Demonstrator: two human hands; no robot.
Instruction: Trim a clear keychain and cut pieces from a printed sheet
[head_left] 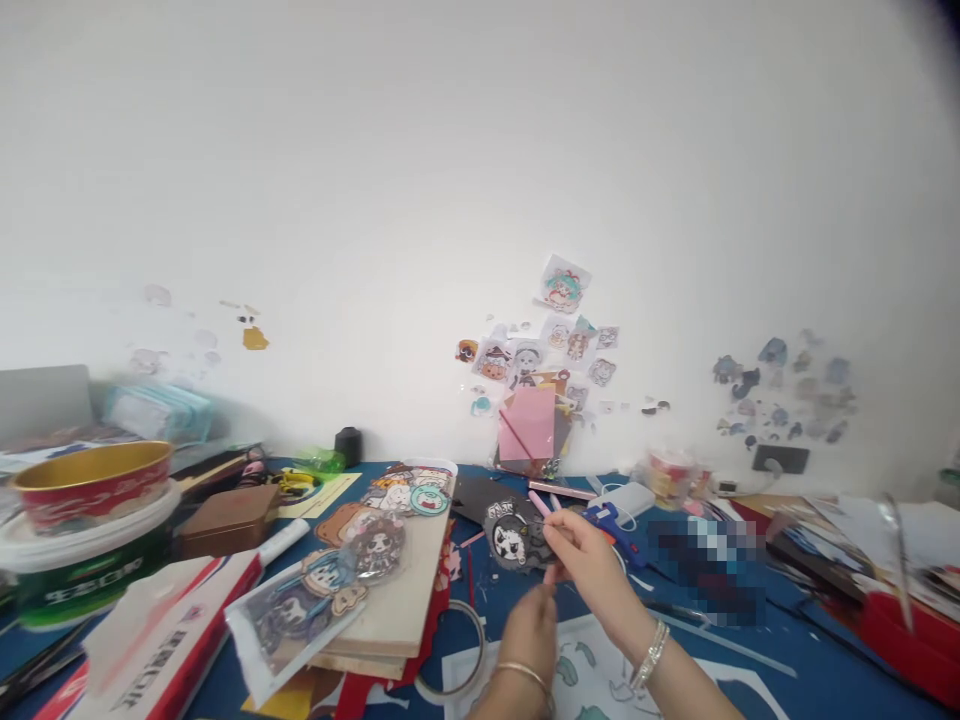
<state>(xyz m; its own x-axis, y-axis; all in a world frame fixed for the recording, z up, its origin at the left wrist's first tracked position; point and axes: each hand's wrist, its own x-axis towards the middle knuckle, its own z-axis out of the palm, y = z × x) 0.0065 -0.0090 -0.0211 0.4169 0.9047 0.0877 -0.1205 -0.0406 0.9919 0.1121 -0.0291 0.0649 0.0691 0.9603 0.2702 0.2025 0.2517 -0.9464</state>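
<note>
Low in the frame, just right of centre, the right hand [585,560] pinches a dark cartoon cut-out [514,537] by its right edge, with a pink pen [540,503] poking up and left from between the same fingers; the left hand [532,625] rises just below it with fingers closed toward the cut-out's lower edge, though motion blur hides whether they actually touch it or grip anything. The cut-out hangs above the blue table [757,680], just right of a wooden board [409,590] loaded with more character stickers [375,540]. The main risk, as I judge it, is the shared grip: holding pen and cut-out in one hand could let the pen tip mark the printed face, or let the thin piece slip and drop into the clutter below. A blue glue gun [611,520] lies just behind the right hand, and a brush against its nozzle could smear glue or burn a finger if it is hot. The sticker pile sits loosely on the tilted board and could slide off at a bump. Writing is scarce: the green-and-white tub [82,580] at lower left carries white characters too blurred to read, and the red-and-white carton [176,640] beside it shows dark print that is equally illegible. A patch at right centre is pixelated.
</note>
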